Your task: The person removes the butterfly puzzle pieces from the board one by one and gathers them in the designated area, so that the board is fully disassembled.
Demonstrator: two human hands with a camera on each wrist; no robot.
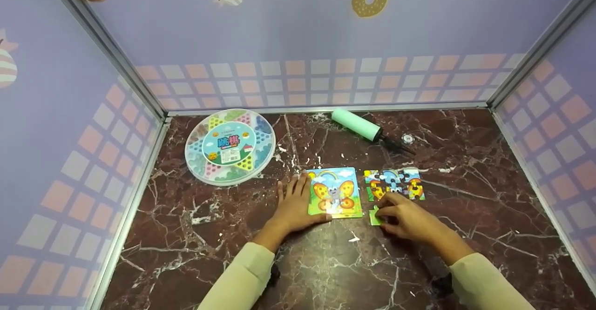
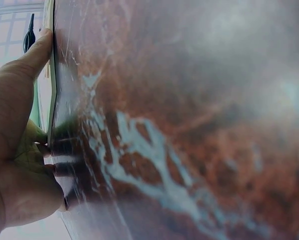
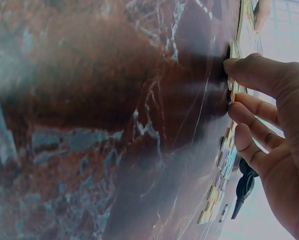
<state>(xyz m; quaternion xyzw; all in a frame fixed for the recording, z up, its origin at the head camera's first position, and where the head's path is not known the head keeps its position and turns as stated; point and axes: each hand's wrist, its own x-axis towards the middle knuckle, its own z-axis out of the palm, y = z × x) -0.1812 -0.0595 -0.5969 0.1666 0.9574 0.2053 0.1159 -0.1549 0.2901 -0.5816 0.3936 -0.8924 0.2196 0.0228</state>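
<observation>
A square butterfly picture board lies flat on the table. My left hand rests along its left side, fingers extended at the upper left corner and thumb on the bottom edge; the left wrist view shows the thumb against the board's edge. To the right of the board, several joined jigsaw pieces form two rows of the same picture. Just below them my right hand pinches a green jigsaw piece between thumb and fingers, low at the tabletop. Its fingers hide part of the lower row.
A round Chinese checkers box lies at the back left of the dark marble table. Behind the puzzle are a mint-green hand pump with a black nozzle and a small round chip. Patterned panels enclose the back and sides.
</observation>
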